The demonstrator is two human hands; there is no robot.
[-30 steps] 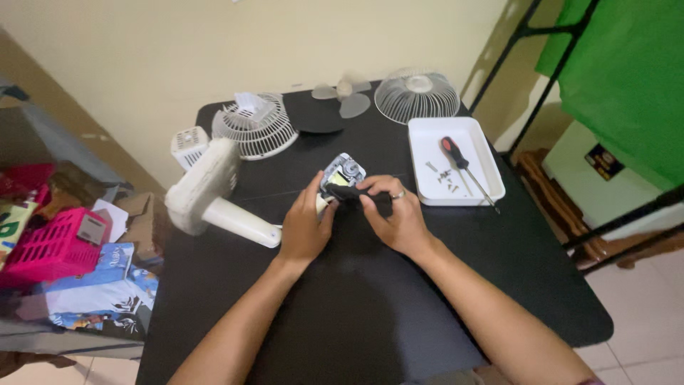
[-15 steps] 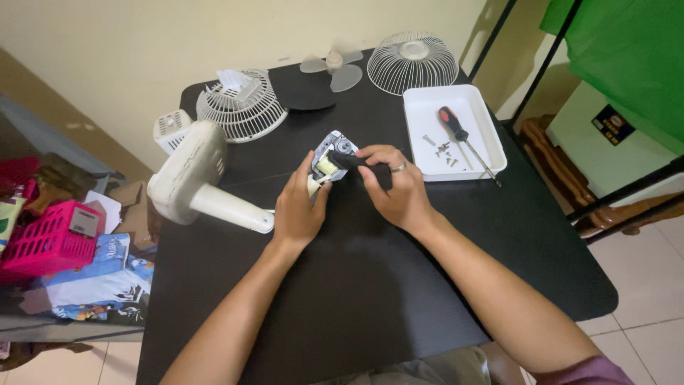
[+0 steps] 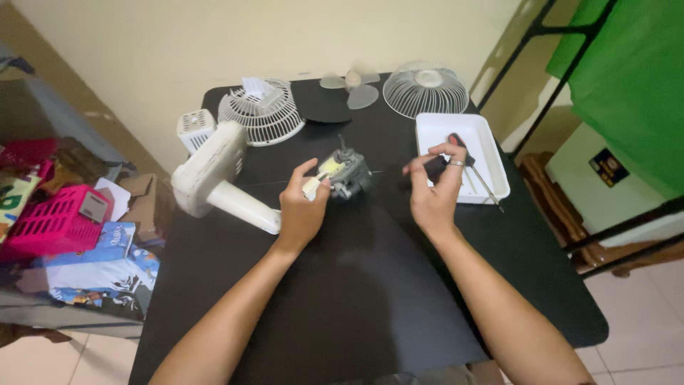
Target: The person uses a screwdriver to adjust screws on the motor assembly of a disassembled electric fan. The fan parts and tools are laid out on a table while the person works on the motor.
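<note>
Grey metal fan motor (image 3: pixel 347 173) in the gripping left hand (image 3: pixel 303 209); right hand (image 3: pixel 433 192) pinching a small dark piece (image 3: pixel 434 167).

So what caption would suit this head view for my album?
Left hand holds a small fan motor above a black table; right hand pinches a dark part.

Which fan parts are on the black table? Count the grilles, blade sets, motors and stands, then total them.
Wire grilles: 2
Blade set: 1
Motor: 1
White stand: 1
Total: 5
</note>
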